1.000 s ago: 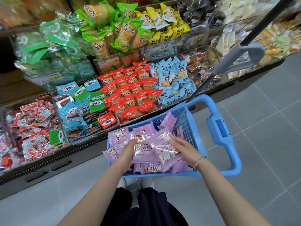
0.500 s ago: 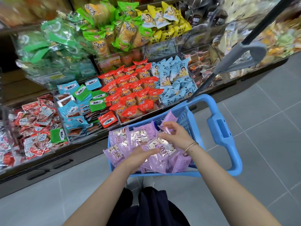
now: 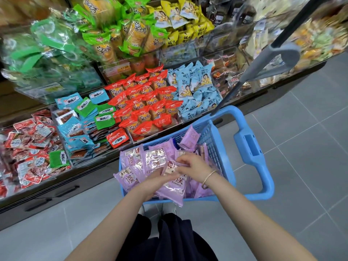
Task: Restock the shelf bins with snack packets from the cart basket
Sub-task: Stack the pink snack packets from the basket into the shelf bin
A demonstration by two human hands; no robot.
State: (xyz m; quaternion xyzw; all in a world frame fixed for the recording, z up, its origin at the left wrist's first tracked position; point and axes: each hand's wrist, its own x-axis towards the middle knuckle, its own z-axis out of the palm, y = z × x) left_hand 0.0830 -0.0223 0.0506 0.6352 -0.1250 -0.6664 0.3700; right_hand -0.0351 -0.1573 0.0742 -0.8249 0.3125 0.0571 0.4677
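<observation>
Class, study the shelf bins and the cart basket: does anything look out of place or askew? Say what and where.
In the bin of flat teal packets, several green packets and one red packet lie mixed in. A purple packet overhangs the blue plastic basket's near rim.

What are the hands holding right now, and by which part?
The right hand pinches a small packet by its right edge, above the purple snack packets in the blue basket. Whether the left hand grips anything cannot be told.
</observation>
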